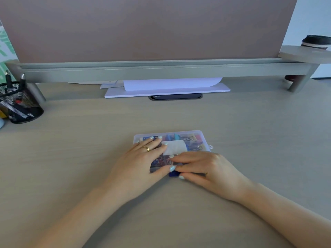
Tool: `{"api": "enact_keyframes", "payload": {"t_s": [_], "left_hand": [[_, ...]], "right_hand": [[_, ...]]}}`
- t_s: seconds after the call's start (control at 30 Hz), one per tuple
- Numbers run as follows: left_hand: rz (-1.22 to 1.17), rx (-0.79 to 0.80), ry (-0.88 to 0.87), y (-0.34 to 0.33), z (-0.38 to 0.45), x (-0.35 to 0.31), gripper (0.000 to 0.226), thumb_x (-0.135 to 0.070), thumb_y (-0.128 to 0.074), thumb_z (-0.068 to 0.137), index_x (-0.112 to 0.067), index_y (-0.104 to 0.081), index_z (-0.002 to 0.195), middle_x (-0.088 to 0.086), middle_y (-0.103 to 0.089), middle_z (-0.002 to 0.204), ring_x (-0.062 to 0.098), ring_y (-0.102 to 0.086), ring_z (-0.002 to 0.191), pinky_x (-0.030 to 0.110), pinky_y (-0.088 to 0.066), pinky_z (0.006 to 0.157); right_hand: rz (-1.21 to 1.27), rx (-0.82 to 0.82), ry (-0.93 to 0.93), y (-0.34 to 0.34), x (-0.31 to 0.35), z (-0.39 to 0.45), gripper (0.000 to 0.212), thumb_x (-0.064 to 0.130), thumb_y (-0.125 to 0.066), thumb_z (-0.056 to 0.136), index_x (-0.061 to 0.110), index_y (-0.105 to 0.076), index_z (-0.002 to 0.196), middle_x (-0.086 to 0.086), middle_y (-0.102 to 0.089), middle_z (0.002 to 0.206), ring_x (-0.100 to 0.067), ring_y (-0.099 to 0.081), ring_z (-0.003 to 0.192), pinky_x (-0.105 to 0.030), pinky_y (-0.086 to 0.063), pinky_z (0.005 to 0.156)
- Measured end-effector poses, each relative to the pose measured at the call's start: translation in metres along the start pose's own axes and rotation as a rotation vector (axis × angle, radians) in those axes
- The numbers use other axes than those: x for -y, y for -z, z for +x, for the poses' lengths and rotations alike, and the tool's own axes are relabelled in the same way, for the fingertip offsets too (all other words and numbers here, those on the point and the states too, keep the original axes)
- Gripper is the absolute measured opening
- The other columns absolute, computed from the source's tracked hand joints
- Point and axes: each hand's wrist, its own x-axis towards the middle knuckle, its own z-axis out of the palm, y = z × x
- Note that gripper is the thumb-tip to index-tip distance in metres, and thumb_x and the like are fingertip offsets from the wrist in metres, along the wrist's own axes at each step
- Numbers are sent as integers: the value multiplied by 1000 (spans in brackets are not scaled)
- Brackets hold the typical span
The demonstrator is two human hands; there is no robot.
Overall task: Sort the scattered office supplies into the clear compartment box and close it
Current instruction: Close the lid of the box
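Observation:
The clear compartment box (pixel 198 134) lies flat on the desk in the middle, its lid down. Through the lid I see coloured binder clips (pixel 194 146), paper clips (pixel 161 161) and a white label (pixel 176 147). My left hand (pixel 143 161) rests on the left half of the lid, fingers spread, thumb at the front edge. My right hand (pixel 206 167) covers the front right corner. Its fingertips and thumb pinch the front edge at a small blue clasp (pixel 173 174). The front right of the box is hidden under the hands.
A black mesh pen holder (pixel 19 104) stands at the far left. A grey riser shelf (pixel 161 70) spans the back, with white sheets (pixel 166 90) and a cable slot (pixel 175 96) below it. A dark-lidded cup (pixel 315 42) sits at the back right.

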Motion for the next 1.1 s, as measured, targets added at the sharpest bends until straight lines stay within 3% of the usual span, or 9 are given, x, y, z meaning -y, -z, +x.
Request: {"api": "enact_keyframes", "payload": {"t_s": [0.17, 0.23, 0.37, 0.43, 0.53, 0.6, 0.8, 0.97, 1.1], "left_hand": [[33, 27, 23, 7, 0, -6, 89, -80, -28, 58, -39, -28, 137, -21, -14, 150, -1, -11, 138, 15, -8, 106], [63, 45, 24, 11, 1, -10, 77, -73, -44, 71, -39, -25, 137, -20, -12, 151, -1, -9, 138, 17, -16, 108], [106, 51, 19, 11, 3, -13, 69, -60, -48, 78, -36, -25, 138, -19, -12, 151, 1, -9, 139, 22, -24, 107], [137, 4, 3, 7, 0, -14, 61, -56, -47, 81, -30, -36, 135, -15, -26, 148, 3, -24, 137, 23, -36, 100], [262, -17, -32, 1, 0, -14, 59, -59, -33, 75, -23, -61, 112, -6, -63, 121, 8, -60, 109, 19, -52, 76], [288, -33, -52, -4, 0, -10, 62, -57, -30, 72, -19, -65, 106, -2, -69, 111, 10, -65, 100, 21, -54, 71], [347, -57, -75, -8, 7, -8, 63, -55, -29, 73, -16, -65, 107, 1, -68, 112, 12, -65, 100, 22, -53, 74], [293, -75, -28, -7, 9, -8, 62, -56, -32, 76, -17, -59, 116, 0, -63, 122, 13, -61, 109, 24, -50, 82], [113, -90, -13, -16, 6, -7, 64, -54, -45, 82, -23, -34, 137, -7, -31, 148, 9, -30, 135, 23, -30, 103]], "right_hand": [[-23, -142, -215, -6, -13, 0, 49, 48, -60, 72, 26, -59, 116, 23, -44, 130, 22, -31, 118, 0, -25, 98], [-37, -144, -271, -6, -15, 1, 59, 50, -65, 67, 22, -59, 119, 21, -36, 132, 16, -24, 122, 1, -15, 101], [-92, -117, -230, -8, -12, 2, 53, 39, -69, 67, 12, -63, 113, 14, -49, 121, -2, -32, 125, -2, -8, 105], [-106, -123, -236, -8, -11, 3, 46, 29, -70, 66, 11, -65, 108, 6, -59, 122, -6, -37, 121, 1, -10, 102], [-122, -103, -244, -6, -11, 2, 45, 28, -69, 66, 11, -65, 108, -2, -63, 122, -7, -37, 121, 3, -8, 101], [-139, -98, -240, -6, -11, 2, 45, 28, -69, 66, 11, -65, 108, -2, -63, 122, -7, -36, 122, 1, -8, 102], [-131, -105, -244, -6, -18, 5, 48, 30, -67, 70, 12, -62, 114, -1, -58, 128, -6, -33, 124, -12, -13, 105], [-200, -73, -293, -3, -20, 7, 47, 35, -62, 73, 18, -61, 117, 0, -59, 129, -13, -50, 119, -14, -25, 100], [-225, -87, -281, -5, -16, 7, 47, 35, -61, 73, 18, -61, 117, -1, -59, 129, -18, -53, 118, -24, -35, 102]]}}
